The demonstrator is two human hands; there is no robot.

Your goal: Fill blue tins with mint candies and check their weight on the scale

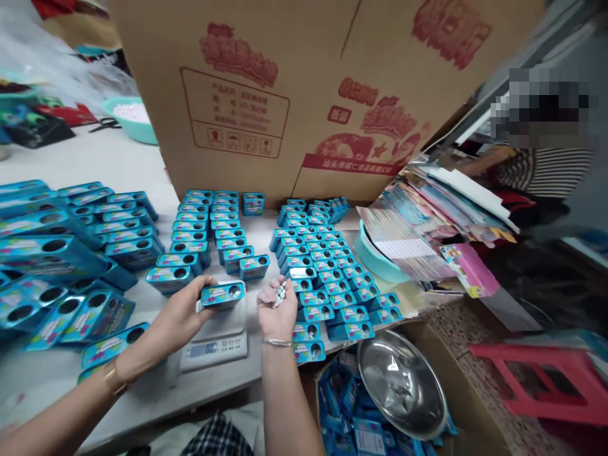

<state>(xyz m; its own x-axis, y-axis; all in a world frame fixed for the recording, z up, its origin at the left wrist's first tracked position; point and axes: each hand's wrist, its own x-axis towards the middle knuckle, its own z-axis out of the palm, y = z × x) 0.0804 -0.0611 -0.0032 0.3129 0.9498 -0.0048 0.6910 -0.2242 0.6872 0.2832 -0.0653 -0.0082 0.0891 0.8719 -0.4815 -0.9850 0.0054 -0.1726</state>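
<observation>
My left hand (188,303) grips a small blue tin (216,295) by its end, just above a white digital scale (213,351). White pieces show in the tin's round opening. My right hand (278,313) is turned palm up beside the scale, its fingers curled round a small heap of white pellets (280,295). Rows of similar blue tins (327,272) stand right of that hand. More blue tins (190,228) are lined up behind the scale, and others (52,253) crowd the left side.
A large cardboard box (285,101) closes off the back. On the right are a turquoise basin (380,253) under papers and a pink box (463,269). Below, a metal bowl (401,383) rests in a carton of blue packs. A person in stripes (541,171) is at upper right, near a red stool (546,386).
</observation>
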